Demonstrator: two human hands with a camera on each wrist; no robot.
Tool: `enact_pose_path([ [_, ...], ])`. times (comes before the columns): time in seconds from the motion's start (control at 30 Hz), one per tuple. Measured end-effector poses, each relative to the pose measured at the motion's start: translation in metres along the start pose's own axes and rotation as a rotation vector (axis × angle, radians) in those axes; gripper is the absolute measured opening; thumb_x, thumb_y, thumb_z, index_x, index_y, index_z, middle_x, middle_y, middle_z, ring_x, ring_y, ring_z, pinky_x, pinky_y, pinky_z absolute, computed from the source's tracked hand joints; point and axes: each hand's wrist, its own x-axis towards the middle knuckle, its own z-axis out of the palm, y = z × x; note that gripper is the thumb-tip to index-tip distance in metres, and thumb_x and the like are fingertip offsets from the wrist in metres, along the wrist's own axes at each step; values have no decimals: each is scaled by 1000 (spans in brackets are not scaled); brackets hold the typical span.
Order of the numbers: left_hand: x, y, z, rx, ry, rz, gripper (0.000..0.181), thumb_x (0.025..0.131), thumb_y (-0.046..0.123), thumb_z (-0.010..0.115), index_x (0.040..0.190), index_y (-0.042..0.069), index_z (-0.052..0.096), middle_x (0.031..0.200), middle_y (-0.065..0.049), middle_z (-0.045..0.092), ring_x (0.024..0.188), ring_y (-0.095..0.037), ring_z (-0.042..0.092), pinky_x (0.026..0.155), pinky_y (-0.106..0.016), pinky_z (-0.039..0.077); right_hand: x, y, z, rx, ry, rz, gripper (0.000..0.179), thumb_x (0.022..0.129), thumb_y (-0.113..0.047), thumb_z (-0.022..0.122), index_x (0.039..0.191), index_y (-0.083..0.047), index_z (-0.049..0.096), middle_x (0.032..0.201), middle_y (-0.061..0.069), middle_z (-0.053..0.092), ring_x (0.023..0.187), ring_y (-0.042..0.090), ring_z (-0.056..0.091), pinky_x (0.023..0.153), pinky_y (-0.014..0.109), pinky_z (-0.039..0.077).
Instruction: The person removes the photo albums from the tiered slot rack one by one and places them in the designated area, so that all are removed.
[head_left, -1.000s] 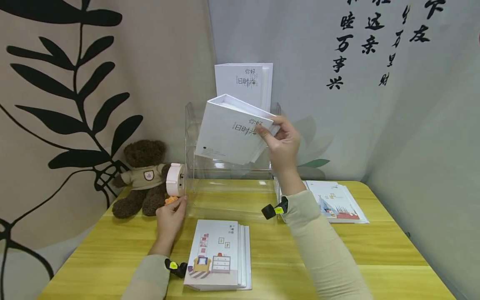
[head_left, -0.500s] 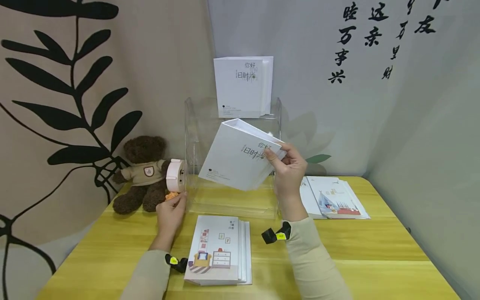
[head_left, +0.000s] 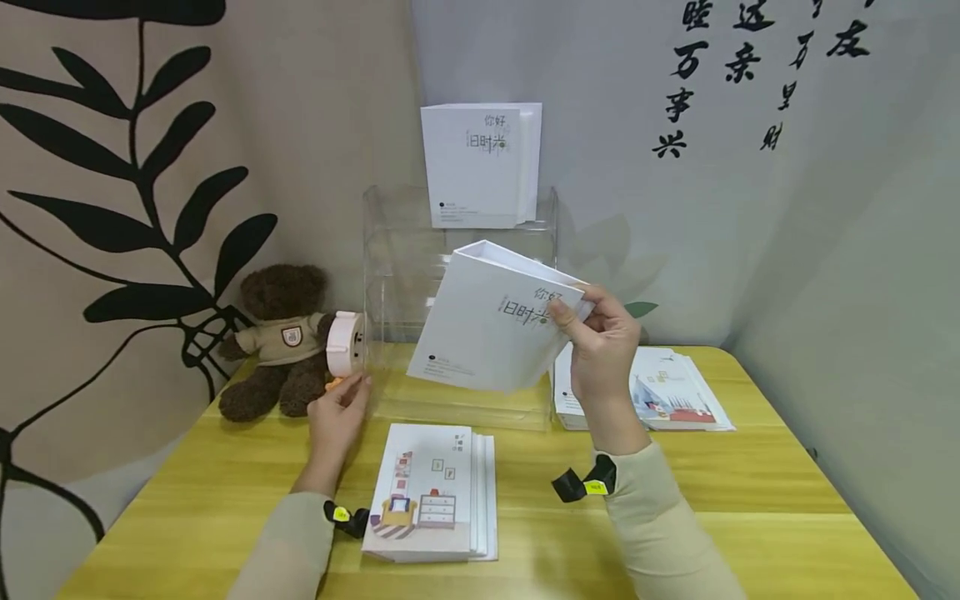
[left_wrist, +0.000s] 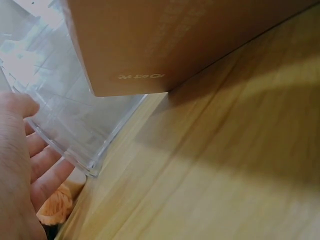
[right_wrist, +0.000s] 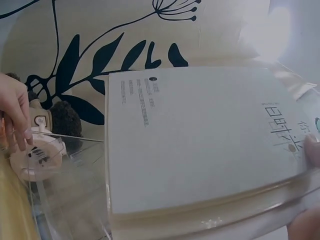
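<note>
My right hand (head_left: 611,354) grips a white hardcover album (head_left: 495,325) with Chinese lettering, thumb on its front cover. The album is tilted, raised before the clear acrylic rack (head_left: 450,417), and its upper edge shows a hollow spine. In the right wrist view the album (right_wrist: 200,145) fills most of the picture, with only part of the thumb (right_wrist: 312,150) showing. At the rack's left front edge, my left hand (head_left: 337,412) pinches the clear panel (left_wrist: 95,130), thumb on one side and fingers on the other.
A similar white album (head_left: 472,167) stands on the rack's top. A stack of illustrated albums (head_left: 423,492) lies in front, with more albums (head_left: 667,387) at right. A brown teddy bear (head_left: 285,387) and a pink round clock-like object (head_left: 345,343) stand at left.
My right hand has brought the album down and to the right, away from the upper part of the rack. The left hand keeps its place at the rack's edge.
</note>
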Motion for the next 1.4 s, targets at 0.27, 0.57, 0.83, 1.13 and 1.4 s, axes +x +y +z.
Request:
enact_pose_path([
  [0.27, 2, -3, -3, 7, -8, 19, 32, 96, 39, 70, 114, 13, 79, 100, -7, 77, 88, -23, 73, 73, -29, 55, -3, -6, -16, -48, -66, 52, 15, 84, 9, 76, 97, 2, 74, 97, 11, 76, 88, 23, 75, 77, 34, 59],
  [0.57, 8, 4, 5, 6, -49, 9, 35, 97, 40, 67, 117, 14, 78, 102, -11, 76, 92, -28, 72, 82, -49, 55, 0, -16, -41, -76, -80, 72, 16, 86, 12, 73, 101, 7, 73, 97, 12, 76, 89, 23, 75, 78, 34, 59],
  [0.83, -2, -1, 7, 3, -48, -6, 34, 97, 41, 67, 115, 14, 79, 102, -9, 77, 91, -26, 73, 80, -47, 56, -11, -19, -58, -106, -40, 182, 13, 86, 11, 73, 98, 7, 73, 93, 9, 76, 84, 21, 74, 74, 31, 58],
  [1.13, -3, -4, 4, 4, -30, -2, 35, 97, 42, 67, 115, 15, 79, 101, -8, 77, 90, -25, 73, 78, -46, 57, -21, -16, -72, -144, 0, 343, 9, 88, 8, 73, 96, 3, 74, 91, 8, 73, 81, 20, 74, 70, 31, 59],
  [1.4, 0, -3, 2, 12, -22, 13, 33, 97, 40, 68, 115, 14, 79, 100, -8, 77, 88, -24, 73, 77, -47, 57, -35, -7, -92, -154, -56, 616, 7, 89, -3, 76, 94, -9, 75, 94, 2, 75, 84, 16, 72, 72, 30, 57],
])
